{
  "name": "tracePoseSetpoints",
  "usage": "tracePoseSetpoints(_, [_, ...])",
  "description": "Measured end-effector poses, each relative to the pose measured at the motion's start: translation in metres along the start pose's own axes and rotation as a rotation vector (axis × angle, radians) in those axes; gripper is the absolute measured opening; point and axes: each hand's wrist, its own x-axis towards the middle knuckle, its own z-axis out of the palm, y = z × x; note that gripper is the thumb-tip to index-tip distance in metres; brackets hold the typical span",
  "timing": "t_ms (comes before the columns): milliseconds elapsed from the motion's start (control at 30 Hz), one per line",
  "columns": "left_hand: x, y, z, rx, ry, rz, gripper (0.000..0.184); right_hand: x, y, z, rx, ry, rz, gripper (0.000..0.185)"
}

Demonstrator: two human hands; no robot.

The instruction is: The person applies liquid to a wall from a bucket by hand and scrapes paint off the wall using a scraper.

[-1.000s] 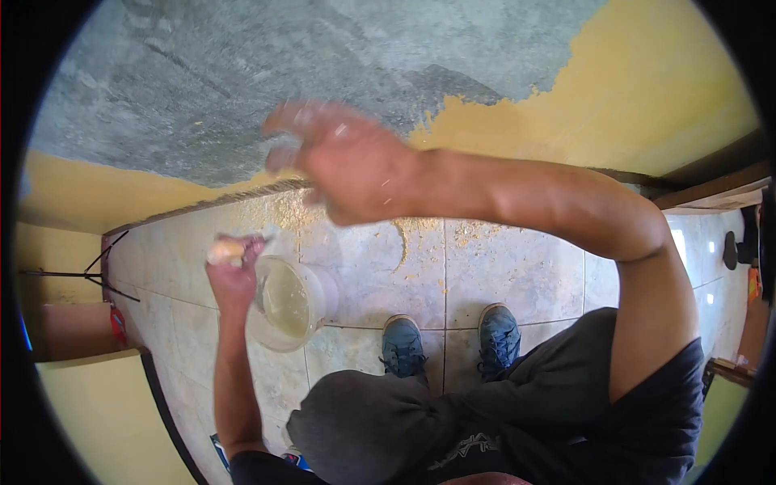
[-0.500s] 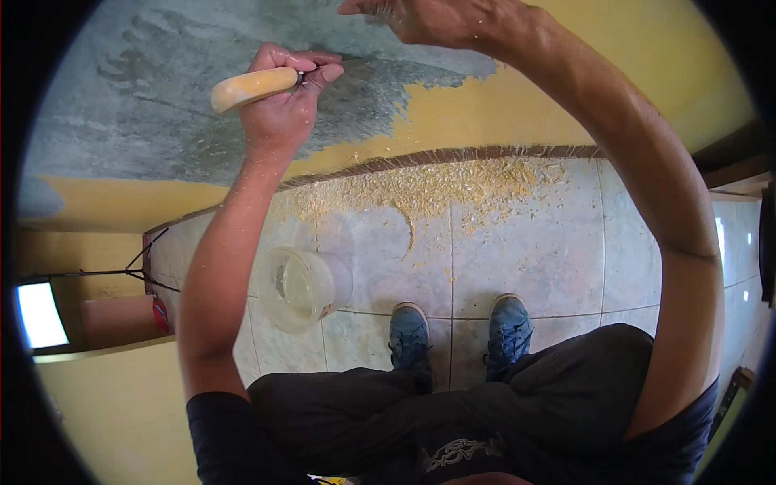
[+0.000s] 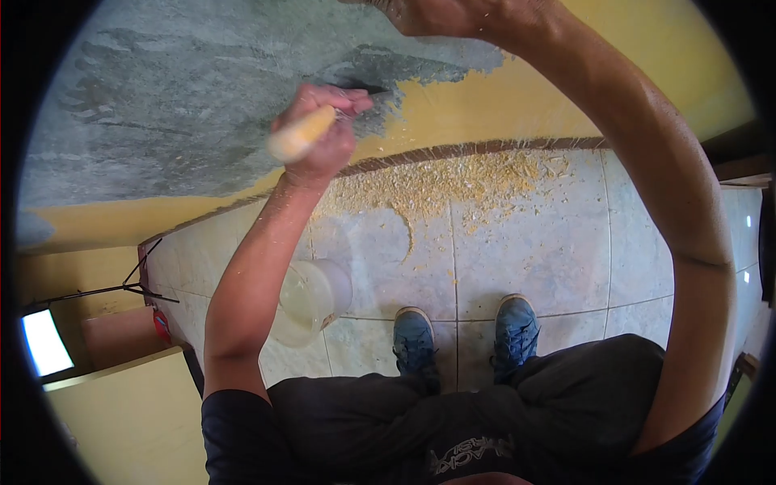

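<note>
My left hand (image 3: 323,137) is wrapped round the pale yellow handle of a scraper (image 3: 304,133). Its dark blade lies against the wall, near the ragged edge between bare grey plaster (image 3: 194,105) and yellow paint (image 3: 493,105). The hand and handle are slightly blurred. At the top edge of the view, my right hand (image 3: 440,16) is held up by the grey wall, partly cut off; its fingers are mostly out of frame, so I cannot tell how they are held.
Yellow and white paint flakes (image 3: 453,186) lie along the wall's foot on the tiled floor (image 3: 533,267). A translucent bucket (image 3: 319,295) stands left of my blue shoes (image 3: 415,335). Black stand legs (image 3: 129,284) and a lit screen (image 3: 47,341) are at the left.
From beside the bucket, my left hand rose to the wall with the scraper, then moved right and slightly down. My right hand moved up and right to the top edge.
</note>
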Motion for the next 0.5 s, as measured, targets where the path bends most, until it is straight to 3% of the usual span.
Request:
tracePoseSetpoints(33, [-0.004, -0.005, -0.003, 0.139, -0.165, 0.217, 0.023, -0.001, -0.001, -0.001, -0.021, -0.02, 0.007, 0.07])
tracePoseSetpoints(67, [-0.007, -0.007, -0.003, 0.142, -0.163, 0.223, 0.023, 0.002, 0.0, -0.003, -0.052, -0.03, 0.006, 0.071])
tracePoseSetpoints(133, [-0.012, -0.006, -0.004, 0.317, -0.199, 0.049, 0.027, 0.004, -0.002, -0.001, -0.021, -0.033, 0.005, 0.07])
tracePoseSetpoints(200, [-0.009, -0.011, -0.003, 0.177, -0.127, 0.07, 0.027, 0.001, 0.001, -0.001, -0.007, -0.049, 0.019, 0.07])
tracePoseSetpoints(267, [-0.012, -0.012, -0.006, 0.271, -0.17, 0.241, 0.025, 0.0, 0.001, 0.0, -0.057, -0.03, -0.009, 0.069])
tracePoseSetpoints(300, [-0.018, -0.011, -0.006, 0.414, -0.217, 0.191, 0.027, 0.0, -0.002, -0.001, -0.054, -0.033, -0.009, 0.069])
tracePoseSetpoints(433, [-0.008, -0.001, -0.001, 0.208, -0.024, 0.145, 0.026, 0.001, 0.003, 0.0, -0.008, -0.05, -0.009, 0.067])
tracePoseSetpoints(500, [-0.014, -0.005, -0.001, 0.183, -0.034, 0.143, 0.026, -0.003, 0.001, 0.0, -0.001, -0.045, -0.015, 0.066])
